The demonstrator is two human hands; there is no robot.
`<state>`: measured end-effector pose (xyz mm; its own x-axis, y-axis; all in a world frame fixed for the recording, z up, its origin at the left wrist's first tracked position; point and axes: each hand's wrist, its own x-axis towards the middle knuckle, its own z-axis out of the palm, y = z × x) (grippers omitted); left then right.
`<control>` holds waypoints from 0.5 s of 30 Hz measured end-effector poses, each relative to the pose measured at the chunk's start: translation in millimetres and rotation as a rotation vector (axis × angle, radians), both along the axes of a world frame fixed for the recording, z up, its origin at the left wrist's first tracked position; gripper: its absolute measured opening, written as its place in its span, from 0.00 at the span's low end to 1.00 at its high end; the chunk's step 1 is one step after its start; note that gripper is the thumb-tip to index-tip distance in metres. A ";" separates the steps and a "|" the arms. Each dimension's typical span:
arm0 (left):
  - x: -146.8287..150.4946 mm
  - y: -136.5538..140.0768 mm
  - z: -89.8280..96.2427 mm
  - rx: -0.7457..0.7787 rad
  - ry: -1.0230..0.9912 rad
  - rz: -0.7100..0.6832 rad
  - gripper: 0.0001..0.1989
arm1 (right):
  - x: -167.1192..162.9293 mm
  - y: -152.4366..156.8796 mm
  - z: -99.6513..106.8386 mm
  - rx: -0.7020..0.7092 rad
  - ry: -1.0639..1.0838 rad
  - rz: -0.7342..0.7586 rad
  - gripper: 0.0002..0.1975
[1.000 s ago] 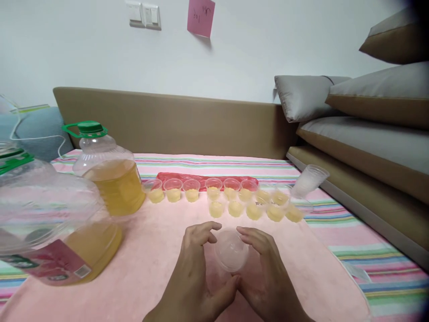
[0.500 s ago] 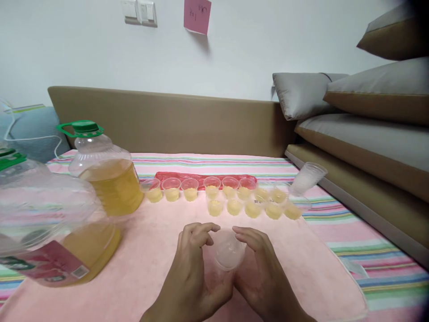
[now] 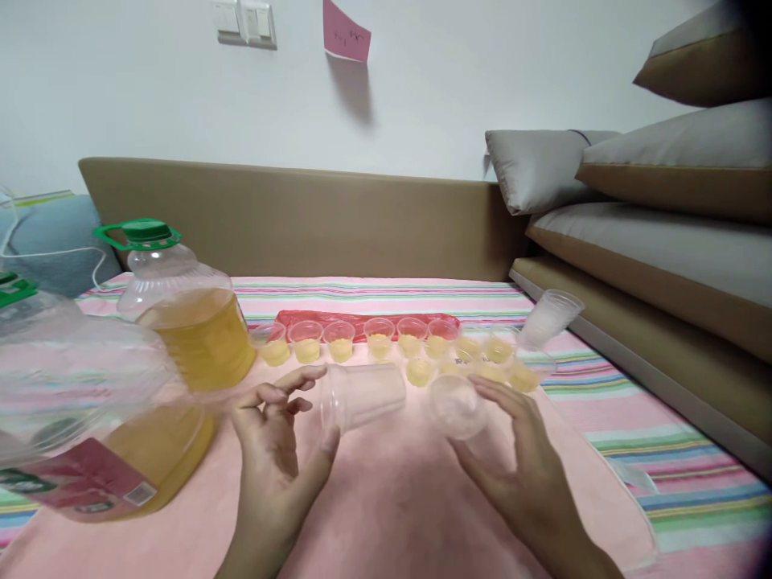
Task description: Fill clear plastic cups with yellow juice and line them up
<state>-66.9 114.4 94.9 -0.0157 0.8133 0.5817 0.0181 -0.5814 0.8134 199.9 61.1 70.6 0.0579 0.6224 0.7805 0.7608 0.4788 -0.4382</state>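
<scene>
Two clear cups, one in each hand

The left hand (image 3: 271,422) holds an empty cup (image 3: 362,396) on its side; the right hand (image 3: 519,450) clasps another cup (image 3: 455,406) above the pink cloth (image 3: 392,498).

left hand (image 3: 274,438) — palm up, thumb and forefinger pinching | right hand (image 3: 519,458) — fingers curled in a grip, hands apart

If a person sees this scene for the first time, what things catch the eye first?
First, the two hands at the front: the left hand holds an empty clear cup on its side, and the right hand holds another clear cup. Behind them stand rows of small cups with yellow liquid. On the left are two big bottles of yellow liquid.
</scene>
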 end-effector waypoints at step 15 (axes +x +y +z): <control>-5.4 0.2 -0.9 0.001 0.660 0.118 0.29 | 182.7 17.6 -35.7 0.259 0.472 -0.662 0.55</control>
<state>-72.3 114.6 94.0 0.2545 0.8273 0.5009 0.5750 -0.5458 0.6094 382.6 78.7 34.9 0.7015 0.1510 0.6964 0.6846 0.1288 -0.7175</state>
